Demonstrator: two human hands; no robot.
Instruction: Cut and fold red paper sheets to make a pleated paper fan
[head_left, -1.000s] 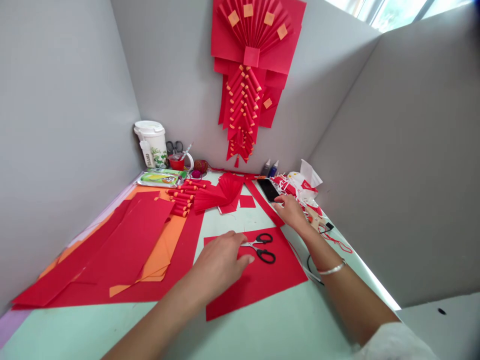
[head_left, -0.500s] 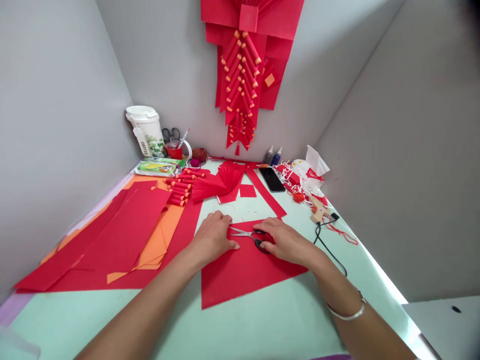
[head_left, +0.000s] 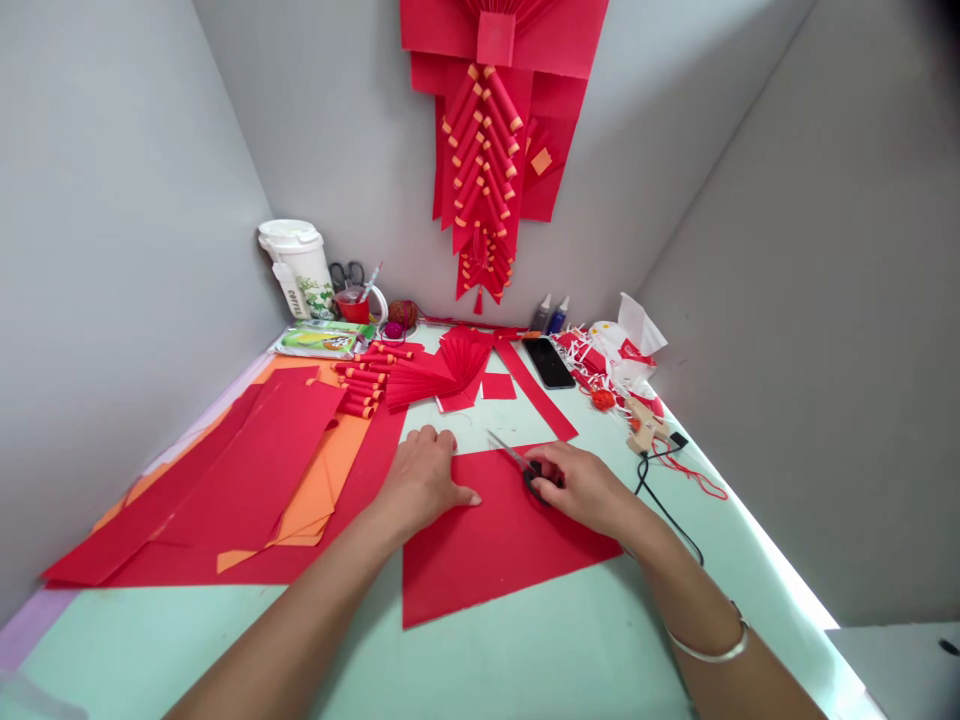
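My right hand (head_left: 574, 480) is closed on a pair of black-handled scissors (head_left: 511, 449), fingers at the handles. Their blades look closed together and point up and left past the paper's far edge. Beneath both hands lies a sheet of red paper (head_left: 487, 555), flat on the table. My left hand (head_left: 424, 470) rests over the sheet's far left corner, thumb stretched out on the paper and apart from the fingers; part of that corner is hidden under the hand.
Red sheets (head_left: 247, 470) overlap orange paper (head_left: 341, 465) at the left. Behind are paper rolls (head_left: 360, 385), a pleated red fan (head_left: 461, 360), a red strip (head_left: 536, 390) and a phone (head_left: 548, 362). A glue gun (head_left: 646, 425) with its black cable lies at the right.
The scissors' blades were spread over the paper; now they are together and tilted upward. My right hand has moved slightly right and closed round the handles. My left hand stays nearly in place.
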